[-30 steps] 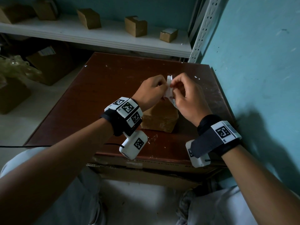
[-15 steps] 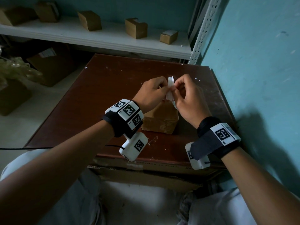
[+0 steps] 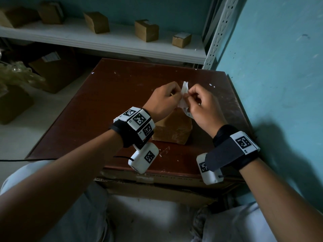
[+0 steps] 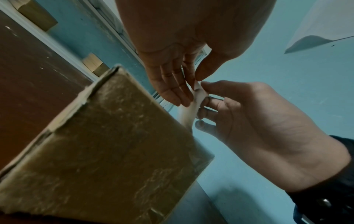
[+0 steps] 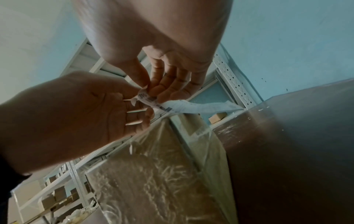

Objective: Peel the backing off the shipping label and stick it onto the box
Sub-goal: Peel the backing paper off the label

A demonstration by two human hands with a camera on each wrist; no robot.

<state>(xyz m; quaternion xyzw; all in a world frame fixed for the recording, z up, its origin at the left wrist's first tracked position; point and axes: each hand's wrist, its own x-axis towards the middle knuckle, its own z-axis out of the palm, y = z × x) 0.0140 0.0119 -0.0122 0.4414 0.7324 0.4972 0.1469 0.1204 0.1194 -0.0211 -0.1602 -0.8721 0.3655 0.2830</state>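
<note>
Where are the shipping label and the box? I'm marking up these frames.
shipping label (image 5: 193,106), right wrist view, its printed face.
box (image 3: 172,127), head view, its near side.

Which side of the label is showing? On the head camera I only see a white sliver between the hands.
Observer: The right wrist view shows the shipping label from its printed side, with dark barcode marks.
Operator: Do both hands hold the same end?
Observer: Yes. The left hand and the right hand pinch one end, and the rest trails free as a long strip.
Operator: Is the box bare cardboard?
Observer: No. Up close, the box is covered in glossy, wrinkled clear wrap.
</note>
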